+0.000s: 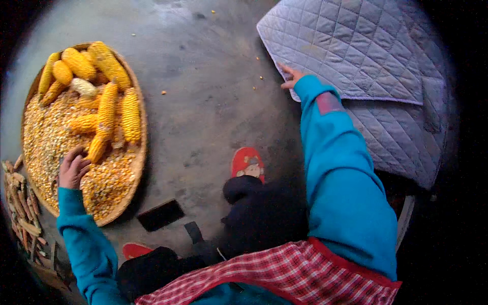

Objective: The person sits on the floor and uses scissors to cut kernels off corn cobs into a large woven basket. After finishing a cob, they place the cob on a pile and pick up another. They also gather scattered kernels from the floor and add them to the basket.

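Observation:
At the left stands a round shallow woven basket heaped with loose corn kernels. Several yellow corn cobs lie across its far half, with one pale cob among them. My left hand rests on the kernels, palm down, with fingers loosely bent and apart; its fingertips come close to the near end of a long cob, and nothing shows in its grasp. Out to the right, my right hand reaches over the near left edge of a grey quilted pad. Its fingers are stretched and apart.
Stripped cobs are piled on the floor left of the basket. A dark flat rectangle lies on the grey floor near my feet in red shoes. A few stray kernels are scattered about. My red checked apron covers my lap.

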### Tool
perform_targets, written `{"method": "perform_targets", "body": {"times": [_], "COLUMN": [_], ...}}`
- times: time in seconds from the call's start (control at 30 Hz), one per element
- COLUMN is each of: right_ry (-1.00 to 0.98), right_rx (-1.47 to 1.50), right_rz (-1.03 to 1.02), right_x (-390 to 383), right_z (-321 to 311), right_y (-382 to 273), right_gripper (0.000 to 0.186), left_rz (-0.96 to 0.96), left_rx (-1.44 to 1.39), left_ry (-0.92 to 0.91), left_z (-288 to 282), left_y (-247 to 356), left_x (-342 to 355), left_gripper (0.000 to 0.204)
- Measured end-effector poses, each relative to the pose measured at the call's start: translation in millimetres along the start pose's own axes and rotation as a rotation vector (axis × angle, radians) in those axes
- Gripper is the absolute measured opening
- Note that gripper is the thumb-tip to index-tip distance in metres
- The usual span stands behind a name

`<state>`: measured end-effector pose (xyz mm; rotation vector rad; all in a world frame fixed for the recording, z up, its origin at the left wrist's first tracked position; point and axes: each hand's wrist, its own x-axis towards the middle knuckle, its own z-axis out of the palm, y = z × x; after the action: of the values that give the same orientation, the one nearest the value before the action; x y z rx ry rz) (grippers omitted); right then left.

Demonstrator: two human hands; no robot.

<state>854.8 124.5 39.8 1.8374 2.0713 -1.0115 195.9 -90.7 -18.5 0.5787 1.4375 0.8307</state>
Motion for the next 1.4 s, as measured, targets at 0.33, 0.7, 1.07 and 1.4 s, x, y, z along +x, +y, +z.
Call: {"method": "perform_targets", "body": {"times": [0.33, 0.7, 1.07, 1.4], "right_ry": [0.998, 0.577, 0.384, 0.803], "right_rx": [-0.067, 0.036, -0.292, -0.3], "right_rz": [0.08, 0.412, 0.534, 0.31], "right_x": [32.0, -23.7, -6.4, -33.1], "right_z": [-151.9, 111.7, -66.0, -182.9], "right_y": [183.9, 192.2, 220.6, 206.9], "right_gripper": [0.074, 0.048, 0.057, 0.056], "left_rz": [-0.139, -0.182, -0.186, -0.225], "left_rx": [0.07, 0.06, 0.085, 0.086], "left_ry": [0.063, -0.002, -0.027, -0.04], "left_z": [86.4, 105.7, 105.1, 125.2], "left_y": [12.4, 4.6, 0.2, -16.5], "left_x": [5.0, 11.5, 12.6, 7.9], "left_gripper": [0.035, 0.033, 0.034, 0.036]}}
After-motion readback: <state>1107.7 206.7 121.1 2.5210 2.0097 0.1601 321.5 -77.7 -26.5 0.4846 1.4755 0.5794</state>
